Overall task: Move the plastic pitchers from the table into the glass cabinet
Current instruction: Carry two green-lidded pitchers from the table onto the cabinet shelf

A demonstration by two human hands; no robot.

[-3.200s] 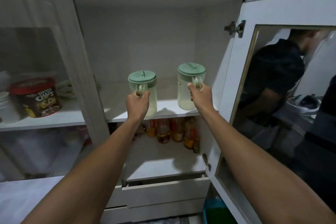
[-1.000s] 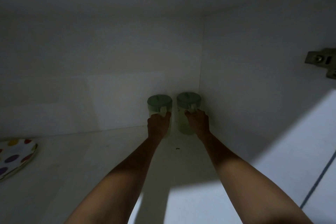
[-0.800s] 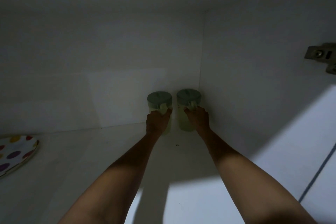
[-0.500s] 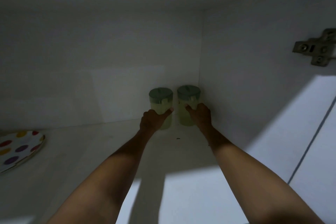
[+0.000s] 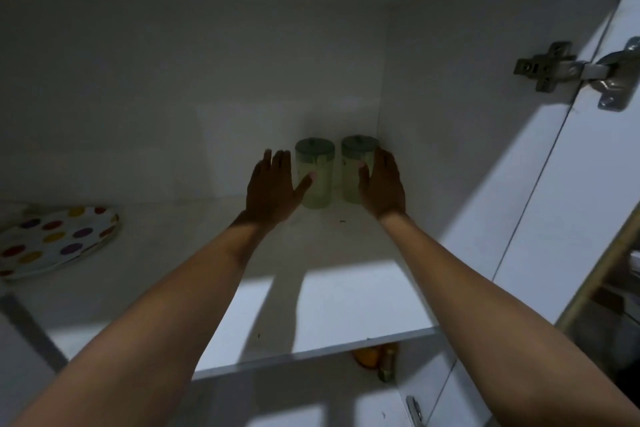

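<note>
Two pale plastic pitchers with green lids stand side by side on the white cabinet shelf (image 5: 329, 305), in its dim back right corner. The left pitcher (image 5: 317, 180) and the right pitcher (image 5: 351, 172) are both upright and nearly touching. My left hand (image 5: 272, 189) is spread flat just left of the left pitcher, with its thumb touching the pitcher's side. My right hand (image 5: 382, 184) is spread beside the right pitcher, its thumb against the front. Neither hand grips a handle.
A plate with coloured dots (image 5: 55, 241) lies at the shelf's left end. The cabinet's right wall carries a metal hinge (image 5: 554, 68), and the open door (image 5: 595, 184) stands to the right. Bottles (image 5: 377, 360) show on the shelf below.
Both hands have let go of the pitcher handles and opened, fingers spread, sliding outward to the pitchers' sides. The pitchers stay set down in the back corner.
</note>
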